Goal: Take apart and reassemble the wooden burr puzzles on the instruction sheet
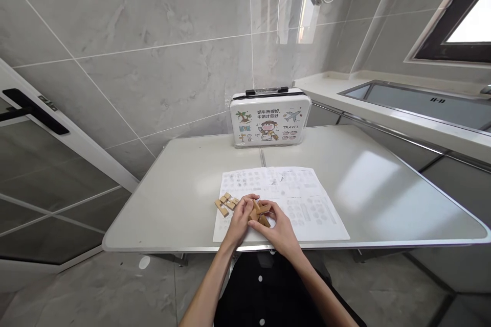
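Both hands meet over a printed instruction sheet (291,199) on a white folding table (383,194). My left hand (241,219) and my right hand (278,230) are closed together around a small cluster of wooden puzzle pieces (261,213), which pokes out between the fingers. Several loose wooden puzzle blocks (226,203) lie just left of my left hand, at the sheet's left edge.
A white tin case with cartoon travel pictures (269,118) stands upright at the table's far edge against the tiled wall. A counter with a sink (422,102) runs along the right. A glass door with a black handle (34,110) is on the left.
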The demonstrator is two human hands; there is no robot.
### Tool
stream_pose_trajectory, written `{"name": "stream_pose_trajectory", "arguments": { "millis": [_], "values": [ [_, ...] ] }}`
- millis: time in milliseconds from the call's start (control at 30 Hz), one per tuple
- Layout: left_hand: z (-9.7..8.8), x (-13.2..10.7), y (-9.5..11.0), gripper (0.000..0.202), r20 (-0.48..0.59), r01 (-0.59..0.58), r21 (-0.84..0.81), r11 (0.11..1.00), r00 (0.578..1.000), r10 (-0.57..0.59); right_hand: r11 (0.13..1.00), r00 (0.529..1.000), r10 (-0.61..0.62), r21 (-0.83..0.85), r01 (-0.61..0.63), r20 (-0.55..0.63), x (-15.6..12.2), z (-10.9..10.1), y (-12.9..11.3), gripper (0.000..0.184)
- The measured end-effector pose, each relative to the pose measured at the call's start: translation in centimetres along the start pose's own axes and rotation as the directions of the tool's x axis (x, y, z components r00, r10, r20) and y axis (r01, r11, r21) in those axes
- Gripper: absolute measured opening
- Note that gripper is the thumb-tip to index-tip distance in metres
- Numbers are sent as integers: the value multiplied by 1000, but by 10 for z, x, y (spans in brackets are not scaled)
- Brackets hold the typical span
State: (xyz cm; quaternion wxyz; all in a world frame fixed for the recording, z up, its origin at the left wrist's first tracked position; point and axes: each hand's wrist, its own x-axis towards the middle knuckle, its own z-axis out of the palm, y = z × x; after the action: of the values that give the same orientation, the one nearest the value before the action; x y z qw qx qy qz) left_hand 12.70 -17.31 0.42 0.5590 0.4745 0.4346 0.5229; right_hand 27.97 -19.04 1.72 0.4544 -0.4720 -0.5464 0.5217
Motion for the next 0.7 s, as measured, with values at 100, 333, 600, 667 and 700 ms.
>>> {"name": "stream_pose_trajectory", "arguments": {
  "millis": [100, 333, 600, 667, 700],
  "values": [
    [-1, -1, 1, 44, -7, 13, -11, 1000, 1000, -13, 1000, 1000, 10, -6, -10, 16, 0, -3, 1, 62],
    [0, -2, 7, 38, -55, 26, -55, 998, 998, -29, 1000, 1000, 15, -27, -15, 25, -3, -5, 4, 64],
    [1, -2, 12, 40, -63, 45, -38, 998, 997, -47, 998, 999, 22, -59, -21, 24, -3, -9, 1, 66],
    [1, -2, 11, 38, -52, 42, -54, 998, 998, -44, 998, 999, 24, -64, -22, 26, -3, -9, 0, 66],
    [1, -2, 10, 37, -41, 42, -70, 997, 998, -44, 998, 999, 22, -63, -20, 26, -3, -9, 0, 66]
  ]
}}
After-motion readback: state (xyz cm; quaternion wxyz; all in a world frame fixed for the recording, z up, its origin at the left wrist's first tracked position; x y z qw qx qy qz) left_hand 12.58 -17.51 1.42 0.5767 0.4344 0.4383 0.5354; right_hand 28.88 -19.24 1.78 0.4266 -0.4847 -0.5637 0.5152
